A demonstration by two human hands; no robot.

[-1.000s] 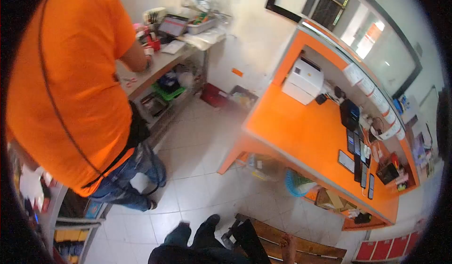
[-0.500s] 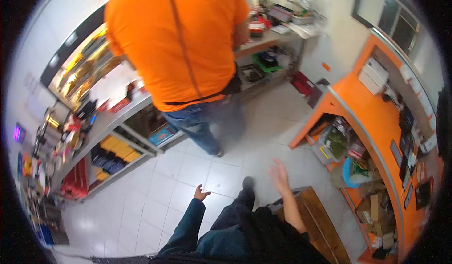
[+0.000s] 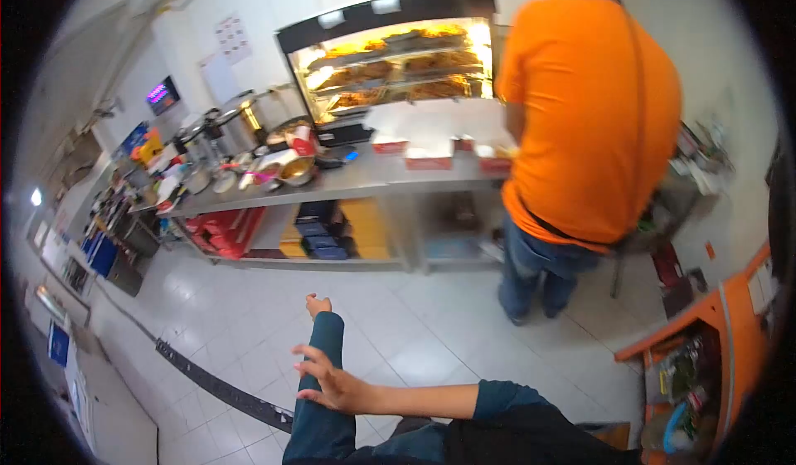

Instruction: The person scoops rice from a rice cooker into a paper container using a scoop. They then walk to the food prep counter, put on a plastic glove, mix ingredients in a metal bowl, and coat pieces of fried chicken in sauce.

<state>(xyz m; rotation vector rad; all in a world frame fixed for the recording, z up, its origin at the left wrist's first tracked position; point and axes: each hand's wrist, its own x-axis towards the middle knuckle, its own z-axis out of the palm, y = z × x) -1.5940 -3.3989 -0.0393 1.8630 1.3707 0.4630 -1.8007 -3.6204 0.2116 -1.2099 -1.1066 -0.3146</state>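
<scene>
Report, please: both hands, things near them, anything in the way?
Right hand open, over left sleeve. Left hand extended, grip unclear. Person in orange stands at counter.

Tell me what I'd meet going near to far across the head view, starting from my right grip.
Right grip, left grip, yellow stack, lit food case, wall.

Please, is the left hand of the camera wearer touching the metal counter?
Apart. The head view shows it: a strip of floor tiles lies between the left hand and the metal counter.
</scene>
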